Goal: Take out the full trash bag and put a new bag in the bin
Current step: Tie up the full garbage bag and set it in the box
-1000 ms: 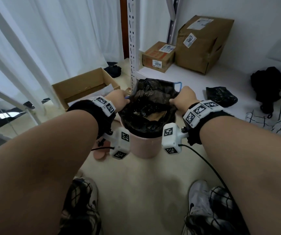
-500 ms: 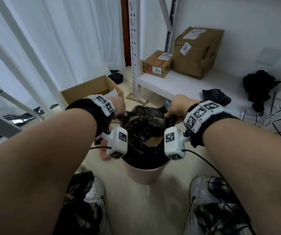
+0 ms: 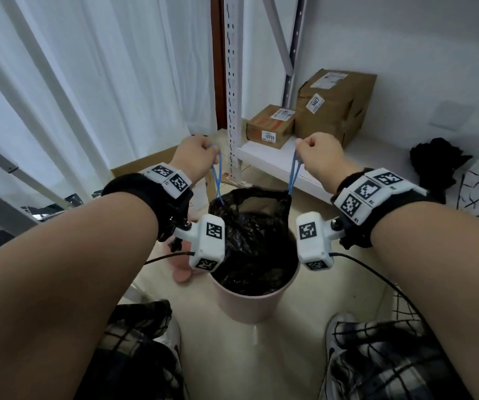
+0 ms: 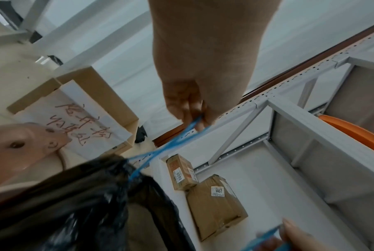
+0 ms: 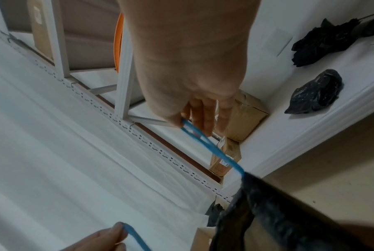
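Crinkled black trash bag (image 3: 249, 226), mouth cinched by taut blue drawstrings (image 3: 294, 171)

The bin (image 3: 251, 303) stands on the floor (image 3: 304, 327) between the person's feet, with the trash bag (image 3: 249, 226) in it and rising above its rim. The left hand (image 3: 193, 160) and right hand (image 3: 320, 161) are above the bag, one at each side, each joined to it by a drawstring loop (image 3: 216, 176). Behind the bin a low shelf (image 3: 273, 164) carries a small box (image 3: 270, 129), with a larger box (image 3: 335, 103) to its right and further right a crumpled bag (image 5: 314, 92); an open box (image 4: 74, 108) sits on the floor to the bin's left.
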`<state>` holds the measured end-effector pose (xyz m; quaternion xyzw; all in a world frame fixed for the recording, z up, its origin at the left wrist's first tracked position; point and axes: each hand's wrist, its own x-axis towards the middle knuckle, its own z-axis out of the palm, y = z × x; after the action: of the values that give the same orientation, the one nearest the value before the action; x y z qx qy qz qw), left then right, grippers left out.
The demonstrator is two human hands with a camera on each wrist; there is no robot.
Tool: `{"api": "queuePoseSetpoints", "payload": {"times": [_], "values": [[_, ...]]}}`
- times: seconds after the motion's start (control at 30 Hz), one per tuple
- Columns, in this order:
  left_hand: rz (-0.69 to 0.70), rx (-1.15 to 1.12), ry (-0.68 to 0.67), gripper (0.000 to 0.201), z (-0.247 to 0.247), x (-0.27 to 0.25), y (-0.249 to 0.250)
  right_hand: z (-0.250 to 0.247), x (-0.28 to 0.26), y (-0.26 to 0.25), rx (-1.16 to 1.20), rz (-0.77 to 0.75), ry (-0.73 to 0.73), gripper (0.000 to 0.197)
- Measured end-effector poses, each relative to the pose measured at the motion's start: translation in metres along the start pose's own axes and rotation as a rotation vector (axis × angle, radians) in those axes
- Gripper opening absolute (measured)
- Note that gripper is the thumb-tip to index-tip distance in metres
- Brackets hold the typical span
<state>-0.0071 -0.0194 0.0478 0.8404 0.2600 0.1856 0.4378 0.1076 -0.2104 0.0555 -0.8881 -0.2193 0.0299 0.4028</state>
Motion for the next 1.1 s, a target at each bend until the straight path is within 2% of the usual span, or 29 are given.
{"api": "queuePoseSetpoints", "payload": {"times": [0.1,0.13,0.23,0.33,0.4,0.43,0.5,0.53,0.6,0.67,0.7,0.77,0.83,0.9,1.0,1.1], "values": [[0.004,-0.152,-0.046,0.023,0.004,-0.002,0.012,0.003,0.000,0.001,0.155,0.153,-0.023,0.044],[0.025,-0.203,-0.038,0.022,0.005,-0.003,0.017,0.004,0.002,0.001,0.196,0.157,-0.009,0.044],[0.070,-0.268,-0.054,0.017,0.008,-0.003,0.025,0.006,0.004,-0.006,0.294,0.025,0.073,0.040],[0.098,-0.294,-0.104,0.014,0.010,-0.002,0.028,0.010,0.003,-0.011,0.377,-0.013,0.035,0.024],[0.148,-0.326,-0.108,0.014,0.011,-0.002,0.031,0.013,0.001,-0.014,0.437,-0.019,-0.059,0.007],[0.170,-0.329,-0.121,0.014,0.011,-0.003,0.034,0.014,-0.001,-0.015,0.448,-0.028,-0.134,0.009],[0.193,-0.310,-0.152,0.012,0.014,-0.006,0.038,0.020,-0.002,-0.015,0.441,-0.060,-0.309,0.039],[0.201,-0.298,-0.154,0.011,0.016,-0.006,0.040,0.024,-0.004,-0.016,0.456,-0.082,-0.386,0.047],[0.211,-0.305,-0.138,0.008,0.018,-0.006,0.040,0.036,-0.008,-0.018,0.512,-0.110,-0.492,0.052],[0.210,-0.348,-0.126,0.009,0.018,-0.004,0.039,0.051,-0.007,-0.019,0.534,-0.102,-0.520,0.045],[0.195,-0.388,-0.119,0.010,0.017,-0.003,0.037,0.057,-0.006,-0.019,0.500,-0.111,-0.512,0.040],[0.138,-0.517,-0.104,0.013,0.013,0.000,0.031,0.065,-0.004,-0.018,0.248,-0.156,-0.516,0.028],[0.100,-0.638,-0.078,0.016,0.009,0.001,0.025,0.068,-0.003,-0.013,-0.143,-0.212,-0.636,0.027],[0.098,-0.721,-0.070,0.017,0.005,0.002,0.021,0.067,-0.001,-0.006,-0.405,-0.238,-0.733,0.023],[0.074,-0.759,-0.087,0.017,0.006,0.005,0.022,0.058,0.007,0.000,-0.395,-0.240,-0.657,0.015],[0.001,-0.711,-0.080,0.022,0.012,0.008,0.025,0.047,0.012,0.002,0.003,-0.131,-0.478,0.007]]}}
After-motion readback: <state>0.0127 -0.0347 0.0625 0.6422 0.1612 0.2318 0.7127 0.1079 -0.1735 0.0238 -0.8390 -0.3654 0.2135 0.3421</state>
